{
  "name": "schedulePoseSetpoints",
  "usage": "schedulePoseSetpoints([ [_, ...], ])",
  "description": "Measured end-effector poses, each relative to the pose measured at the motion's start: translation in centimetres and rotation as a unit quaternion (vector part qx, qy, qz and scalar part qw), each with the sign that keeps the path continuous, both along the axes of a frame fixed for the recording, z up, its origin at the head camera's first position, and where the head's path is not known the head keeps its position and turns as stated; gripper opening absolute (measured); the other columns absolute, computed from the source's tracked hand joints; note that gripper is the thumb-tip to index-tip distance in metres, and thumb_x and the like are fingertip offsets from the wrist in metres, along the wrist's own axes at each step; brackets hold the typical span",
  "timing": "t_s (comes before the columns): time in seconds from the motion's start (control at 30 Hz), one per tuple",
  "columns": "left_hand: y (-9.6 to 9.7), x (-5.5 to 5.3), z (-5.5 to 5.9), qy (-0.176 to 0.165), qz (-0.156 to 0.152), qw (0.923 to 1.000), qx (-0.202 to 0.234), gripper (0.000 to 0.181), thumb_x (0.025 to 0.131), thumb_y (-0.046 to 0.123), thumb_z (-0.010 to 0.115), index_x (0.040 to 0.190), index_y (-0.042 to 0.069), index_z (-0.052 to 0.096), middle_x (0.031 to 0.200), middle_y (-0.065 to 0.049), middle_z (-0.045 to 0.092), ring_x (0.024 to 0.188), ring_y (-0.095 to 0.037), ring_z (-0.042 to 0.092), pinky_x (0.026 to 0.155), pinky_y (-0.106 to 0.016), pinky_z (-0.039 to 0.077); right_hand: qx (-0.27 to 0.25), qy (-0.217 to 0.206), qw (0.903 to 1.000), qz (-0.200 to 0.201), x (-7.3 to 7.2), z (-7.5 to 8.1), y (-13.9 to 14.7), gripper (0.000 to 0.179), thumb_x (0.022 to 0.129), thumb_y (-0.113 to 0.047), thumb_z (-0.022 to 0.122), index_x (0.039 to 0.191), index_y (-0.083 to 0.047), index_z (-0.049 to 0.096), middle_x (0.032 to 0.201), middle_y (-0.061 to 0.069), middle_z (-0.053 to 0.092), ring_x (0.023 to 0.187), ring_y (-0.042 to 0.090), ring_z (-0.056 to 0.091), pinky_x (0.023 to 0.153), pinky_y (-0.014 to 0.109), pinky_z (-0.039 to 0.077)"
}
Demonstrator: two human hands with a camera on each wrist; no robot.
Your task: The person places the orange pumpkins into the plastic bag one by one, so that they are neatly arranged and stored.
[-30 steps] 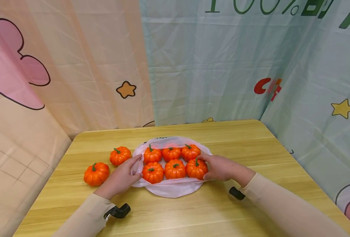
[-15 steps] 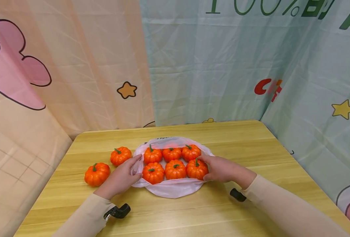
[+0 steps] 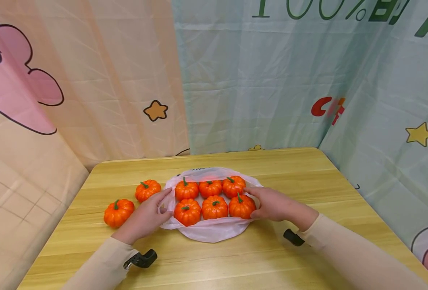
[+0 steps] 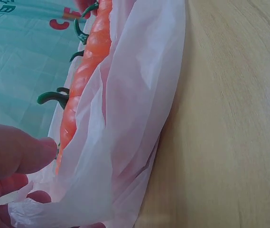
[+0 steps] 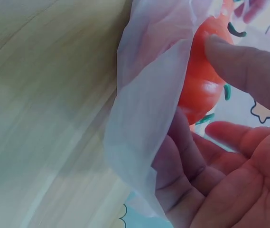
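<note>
Several small orange pumpkins with green stems, among them a front middle pumpkin [image 3: 215, 207], sit in two rows in the open mouth of a white plastic bag [image 3: 214, 231]. My left hand [image 3: 146, 217] is at the bag's left edge, thumb and fingers spread; in the left wrist view the thumb [image 4: 18, 149] is apart from the pumpkins and the bag's plastic covers some fingers. At the right edge is my right hand [image 3: 277, 205], beside the front right pumpkin [image 3: 242, 206]. In the right wrist view its thumb [image 5: 234, 61] is against or very near that pumpkin, other fingers loosely bent by the plastic.
Two more pumpkins lie on the table left of the bag: a nearer pumpkin [image 3: 119, 213] beside my left forearm and a farther pumpkin [image 3: 148, 190] close to the bag. The wooden table [image 3: 214, 270] ends at printed cloth walls [image 3: 235, 80] behind and at both sides.
My right hand has shifted slightly right, and the front right pumpkin sits a little farther right. My left hand has drawn slightly left. The other pumpkins are nearly where they were.
</note>
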State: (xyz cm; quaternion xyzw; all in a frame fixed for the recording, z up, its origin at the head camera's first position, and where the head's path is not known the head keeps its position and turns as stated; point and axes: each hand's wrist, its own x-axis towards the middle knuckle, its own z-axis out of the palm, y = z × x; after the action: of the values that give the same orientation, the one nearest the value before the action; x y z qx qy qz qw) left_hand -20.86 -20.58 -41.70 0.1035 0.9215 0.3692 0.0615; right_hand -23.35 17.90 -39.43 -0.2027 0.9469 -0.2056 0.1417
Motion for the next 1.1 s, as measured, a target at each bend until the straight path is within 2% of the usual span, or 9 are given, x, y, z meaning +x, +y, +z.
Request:
schedulePoseSetpoints([
  [0.07, 0.0, 0.1, 0.2, 0.001, 0.001, 1.0000, 0.000, 0.075, 0.097, 0.019, 0.074, 0.163, 0.011, 0.039, 0.133, -0.012, 0.061, 0.076, -0.016, 0.057, 0.059, -0.024, 0.050, -0.004, -0.006, 1.0000, -0.003, 0.1, 0.1, 0.0, 0.077, 0.086, -0.012, 0.085, 0.155, -0.007, 0.051, 0.136, 0.011, 0.066, 0.080, 0.017, 0.060, 0.087, 0.040, 0.057],
  [0.23, -0.2, 0.2, 0.6, 0.000, 0.004, 0.9999, -0.010, 0.074, 0.097, 0.019, 0.073, 0.163, 0.011, 0.039, 0.107, -0.011, 0.061, 0.065, -0.014, 0.051, 0.055, -0.023, 0.045, -0.002, 0.007, 1.0000, 0.002, 0.3, 0.0, -0.1, 0.065, 0.088, -0.012, 0.085, 0.147, -0.005, 0.059, 0.127, 0.008, 0.069, 0.077, 0.014, 0.059, 0.079, 0.033, 0.056],
  [0.4, -0.5, 0.3, 0.9, 0.013, 0.001, 0.9997, -0.021, 0.074, 0.098, 0.019, 0.073, 0.163, 0.010, 0.039, 0.128, -0.015, 0.059, 0.068, -0.015, 0.048, 0.056, -0.022, 0.041, -0.003, 0.043, 0.9987, 0.026, 0.5, -0.5, -0.1, 0.060, 0.088, -0.011, 0.083, 0.143, 0.000, 0.061, 0.129, 0.012, 0.069, 0.080, 0.016, 0.059, 0.080, 0.035, 0.056],
  [0.57, -1.0, 0.7, 1.2, 0.031, -0.003, 0.9992, -0.024, 0.074, 0.098, 0.018, 0.073, 0.162, 0.007, 0.038, 0.149, -0.023, 0.056, 0.093, -0.027, 0.065, 0.072, -0.028, 0.057, 0.005, 0.067, 0.9969, 0.041, 0.6, -0.5, -0.1, 0.062, 0.089, -0.012, 0.081, 0.146, 0.002, 0.059, 0.141, 0.015, 0.066, 0.100, 0.023, 0.065, 0.098, 0.045, 0.057],
  [0.73, -1.7, 1.4, 1.6, 0.056, -0.009, 0.9978, -0.033, 0.073, 0.099, 0.020, 0.072, 0.162, 0.006, 0.038, 0.158, -0.024, 0.048, 0.132, -0.044, 0.061, 0.102, -0.054, 0.057, -0.048, 0.061, 0.9969, 0.008, 0.7, -0.3, 0.4, 0.055, 0.093, -0.010, 0.074, 0.146, -0.003, 0.059, 0.102, 0.005, 0.067, 0.073, 0.015, 0.051, 0.067, 0.029, 0.050],
  [0.8, -2.1, 1.6, 1.9, 0.080, -0.007, 0.9956, -0.048, 0.072, 0.099, 0.020, 0.072, 0.161, 0.005, 0.040, 0.158, -0.024, 0.049, 0.134, -0.045, 0.058, 0.105, -0.060, 0.054, -0.086, 0.089, 0.9923, 0.006, 0.7, -0.3, 0.7, 0.047, 0.095, -0.007, 0.070, 0.141, -0.005, 0.064, 0.093, 0.003, 0.065, 0.070, 0.012, 0.050, 0.061, 0.026, 0.046],
  [0.87, -2.7, 1.8, 2.2, 0.109, 0.000, 0.9917, -0.068, 0.070, 0.098, 0.020, 0.074, 0.159, 0.004, 0.042, 0.156, -0.025, 0.050, 0.134, -0.047, 0.058, 0.104, -0.062, 0.053, -0.112, 0.134, 0.9845, 0.010, 0.7, -0.3, 1.0, 0.039, 0.095, -0.004, 0.069, 0.134, -0.005, 0.068, 0.102, 0.006, 0.069, 0.073, 0.010, 0.051, 0.062, 0.024, 0.047],
  [0.93, -3.3, 1.9, 2.4, 0.129, 0.007, 0.9884, -0.081, 0.069, 0.097, 0.020, 0.075, 0.158, 0.005, 0.044, 0.158, -0.026, 0.048, 0.116, -0.047, 0.065, 0.095, -0.057, 0.058, -0.132, 0.172, 0.9762, 0.012, 0.7, -0.2, 1.3, 0.033, 0.096, -0.004, 0.069, 0.129, -0.005, 0.070, 0.109, 0.010, 0.072, 0.073, 0.009, 0.050, 0.062, 0.024, 0.048],
  [1.1, -5.6, 1.8, 2.4, 0.151, 0.027, 0.9833, -0.098, 0.070, 0.095, 0.022, 0.078, 0.155, 0.003, 0.047, 0.157, -0.030, 0.047, 0.123, -0.053, 0.059, 0.101, -0.064, 0.052, -0.136, 0.230, 0.9636, -0.010, 0.8, 0.0, 2.0, 0.029, 0.095, -0.004, 0.072, 0.124, -0.006, 0.072, 0.122, 0.013, 0.072, 0.089, 0.023, 0.063, 0.076, 0.036, 0.059],
])
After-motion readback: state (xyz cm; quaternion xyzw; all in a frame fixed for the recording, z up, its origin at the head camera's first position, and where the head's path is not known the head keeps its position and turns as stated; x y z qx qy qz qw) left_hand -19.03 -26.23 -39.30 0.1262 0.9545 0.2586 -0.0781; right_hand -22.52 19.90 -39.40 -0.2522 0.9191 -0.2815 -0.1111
